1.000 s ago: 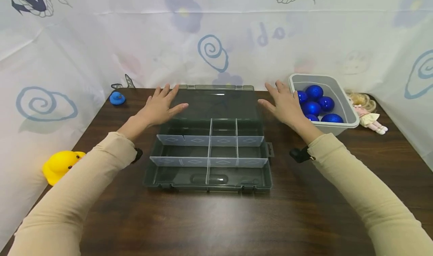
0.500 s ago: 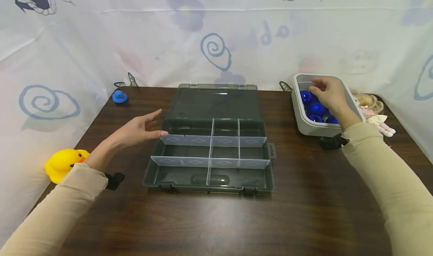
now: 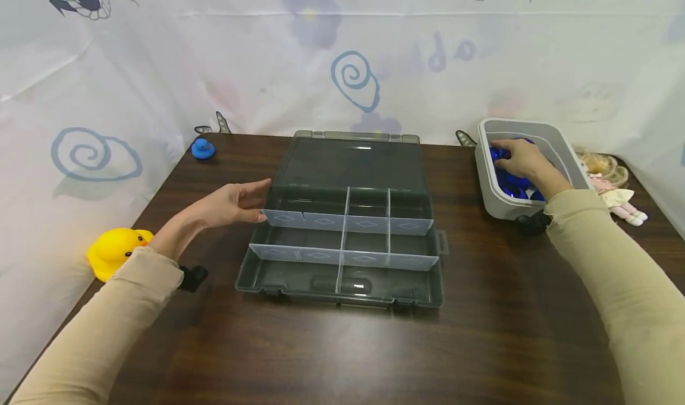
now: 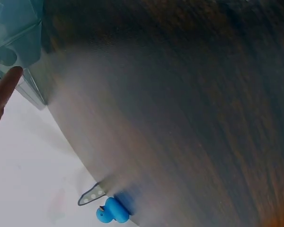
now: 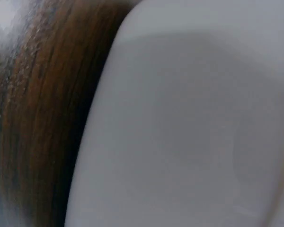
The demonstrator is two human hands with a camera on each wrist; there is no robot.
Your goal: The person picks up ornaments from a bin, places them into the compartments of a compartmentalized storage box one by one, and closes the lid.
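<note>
A dark translucent organizer box (image 3: 297, 283) stands on the table with its lid (image 3: 358, 161) laid back. Pale dividers (image 3: 302, 220) split it into several compartments. My left hand (image 3: 227, 206) is at the box's left side, fingers extended, thumb by the end of a divider. In the left wrist view its fingers (image 4: 8, 87) appear close to the lid. My right hand (image 3: 521, 158) reaches into a grey plastic bin (image 3: 495, 203), finger and thumb around a shiny blue ball (image 3: 500, 153). More blue balls (image 3: 511, 185) lie under it, partly hidden. The right wrist view shows the bin's wall, blurred.
A small blue rubber duck (image 3: 203, 148) sits at the table's back left corner, and a larger yellow duck (image 3: 115, 251) by the left edge. A doll (image 3: 615, 191) lies right of the bin. Printed white cloth (image 3: 417, 84) hangs behind the brown table (image 3: 342, 357).
My right hand has gone from above the table, left of the bin, down into it among the balls. My left hand has come down from beside the lid to the box's left side.
</note>
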